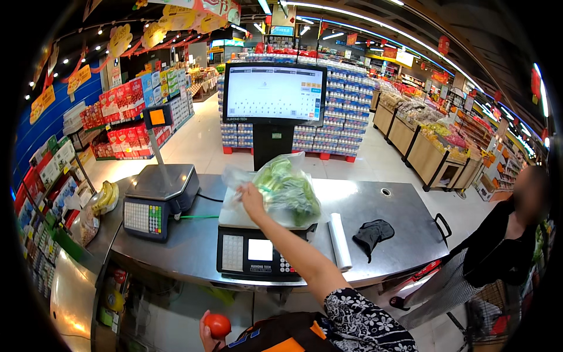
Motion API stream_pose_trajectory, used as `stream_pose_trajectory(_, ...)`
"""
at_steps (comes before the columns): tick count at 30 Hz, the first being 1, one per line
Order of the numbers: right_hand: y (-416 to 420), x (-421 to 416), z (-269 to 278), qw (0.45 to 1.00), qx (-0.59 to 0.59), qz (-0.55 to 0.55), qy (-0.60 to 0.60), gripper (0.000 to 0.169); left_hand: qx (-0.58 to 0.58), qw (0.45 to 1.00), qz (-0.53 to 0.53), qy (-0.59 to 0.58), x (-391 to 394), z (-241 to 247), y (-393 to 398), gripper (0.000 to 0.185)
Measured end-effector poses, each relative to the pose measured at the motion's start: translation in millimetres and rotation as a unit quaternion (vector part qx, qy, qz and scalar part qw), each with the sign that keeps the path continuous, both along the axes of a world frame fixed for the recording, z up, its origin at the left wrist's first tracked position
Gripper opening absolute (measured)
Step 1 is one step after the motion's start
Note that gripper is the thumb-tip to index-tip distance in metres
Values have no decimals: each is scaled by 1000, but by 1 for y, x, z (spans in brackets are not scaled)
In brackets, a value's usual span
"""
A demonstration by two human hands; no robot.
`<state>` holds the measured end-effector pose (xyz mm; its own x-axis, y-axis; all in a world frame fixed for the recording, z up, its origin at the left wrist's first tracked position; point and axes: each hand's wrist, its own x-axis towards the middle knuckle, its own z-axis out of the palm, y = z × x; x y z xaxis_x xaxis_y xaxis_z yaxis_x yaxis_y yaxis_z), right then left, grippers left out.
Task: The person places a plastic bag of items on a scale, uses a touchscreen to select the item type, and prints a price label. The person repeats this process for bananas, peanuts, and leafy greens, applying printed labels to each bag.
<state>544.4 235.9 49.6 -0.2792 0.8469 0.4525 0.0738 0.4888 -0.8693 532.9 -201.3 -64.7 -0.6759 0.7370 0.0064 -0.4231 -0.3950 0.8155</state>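
My right hand (252, 201) reaches across the counter and grips the gathered left end of a clear plastic bag (310, 163). Leafy green vegetables (286, 189) fill the bag, which rests on the platform of a label-printing scale (253, 257). Some of its keypad is hidden by my forearm. Low by my body, below the counter's front edge, my left hand (205, 333) holds a red tomato (218, 326).
On the steel counter (365, 198) lie a roll of plastic bags (340, 242) and a black cloth item (374, 235). A second scale (160, 202) and bagged bananas (105, 198) stand left. Behind rises a monitor (275, 92). A person (492, 246) stands right beside a cart (488, 312).
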Motion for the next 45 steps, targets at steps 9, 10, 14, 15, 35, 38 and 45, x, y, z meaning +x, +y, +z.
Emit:
stream_pose_trajectory(9, -142, 70, 20, 927, 340, 96, -127, 42, -91, 994, -14, -52, -36, -17, -11, 55)
stream_pose_trajectory(10, -150, 90, 23, 921, 352, 104, -133, 39, -103, 993, -17, -59, -35, -15, -4, 56)
stream_pose_trajectory(14, -142, 155, 3, 938, 311, 57, -141, 27, -107, 976, -32, -184, -43, -13, 28, 63)
stream_pose_trajectory(15, -138, 167, 3, 951, 277, 28, -136, 22, -93, 972, -46, -209, -43, -13, 36, 65)
stream_pose_trajectory(35, -76, 238, -26, 970, 166, -146, -103, 10, -24, 943, -292, -157, -20, 43, 168, 60)
stream_pose_trajectory(38, -80, 234, -12, 984, 88, -149, -48, 8, -16, 947, -243, -207, -22, 43, 168, 54)
stream_pose_trajectory(45, -78, 227, -1, 953, 152, -243, -102, 10, 3, 952, -222, -213, -51, 72, 178, 52)
